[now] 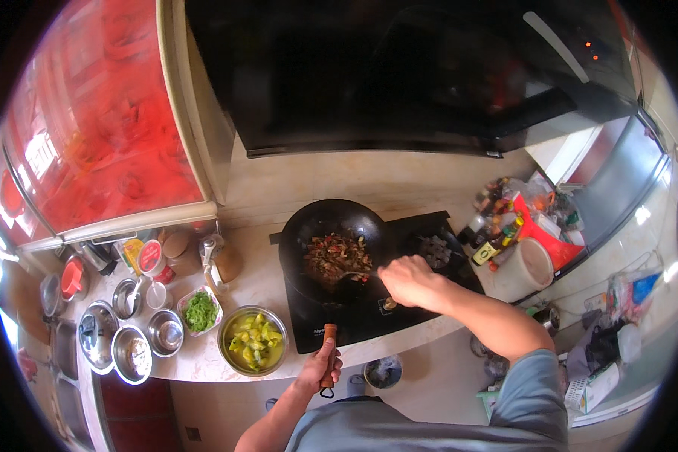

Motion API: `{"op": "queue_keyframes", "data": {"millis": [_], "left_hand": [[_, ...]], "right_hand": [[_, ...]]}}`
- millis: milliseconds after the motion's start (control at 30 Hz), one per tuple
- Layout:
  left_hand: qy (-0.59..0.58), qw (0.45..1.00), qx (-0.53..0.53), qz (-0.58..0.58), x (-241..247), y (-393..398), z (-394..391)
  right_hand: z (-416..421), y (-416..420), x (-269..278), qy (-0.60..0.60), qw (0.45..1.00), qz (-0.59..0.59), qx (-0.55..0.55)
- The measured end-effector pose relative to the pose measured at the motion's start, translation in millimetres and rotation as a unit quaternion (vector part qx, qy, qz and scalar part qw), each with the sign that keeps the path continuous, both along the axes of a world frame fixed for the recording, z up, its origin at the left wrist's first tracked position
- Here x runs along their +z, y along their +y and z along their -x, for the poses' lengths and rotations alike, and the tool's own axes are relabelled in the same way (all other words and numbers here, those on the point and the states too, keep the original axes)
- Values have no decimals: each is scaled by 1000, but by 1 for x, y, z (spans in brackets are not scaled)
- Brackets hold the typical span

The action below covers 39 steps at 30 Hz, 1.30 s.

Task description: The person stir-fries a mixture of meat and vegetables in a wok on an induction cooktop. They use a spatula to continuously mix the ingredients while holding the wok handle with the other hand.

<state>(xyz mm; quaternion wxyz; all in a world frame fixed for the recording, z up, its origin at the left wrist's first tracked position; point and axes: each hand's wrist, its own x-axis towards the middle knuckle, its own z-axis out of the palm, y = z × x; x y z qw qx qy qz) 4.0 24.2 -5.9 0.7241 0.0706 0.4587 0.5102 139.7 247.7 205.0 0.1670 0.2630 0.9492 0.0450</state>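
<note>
A black wok (332, 210) sits on the left burner of a black glass cooktop (339, 334), holding chopped, browned food (339, 257). My left hand (320, 364) grips the wok's wooden handle (329, 333) at the counter's front edge. Above the cooktop, right of the wok, my right hand (409, 279) is closed on a metal cooking utensil (351, 275), whose working end lies in the food. Left of the cooktop stand a steel bowl (252, 370) of green-yellow chunks in liquid and a small dish (182, 299) of chopped greens.
Several steel bowls (165, 332) and jars (182, 251) crowd the counter's left side. At the right stand sauce bottles (489, 248), a white tub (528, 263) and a red container (542, 237). A dark range hood (373, 85) hangs above; a bin (383, 373) is on the floor.
</note>
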Motion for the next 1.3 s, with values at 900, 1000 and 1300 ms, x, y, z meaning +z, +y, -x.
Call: {"op": "queue_keyframes", "data": {"millis": [900, 1000, 1300], "left_hand": [[-11, 1000, 8, 1, 2, -2, 2], [-12, 1000, 2, 16, 7, 0, 1], [-12, 1000, 8, 15, 2, -1, 4]], "right_hand": [[8, 108, -15, -8, 904, 233, -357], [15, 105, -56, 48, 911, 255, -321], [16, 12, -20, 49, 990, -130, -5]]}}
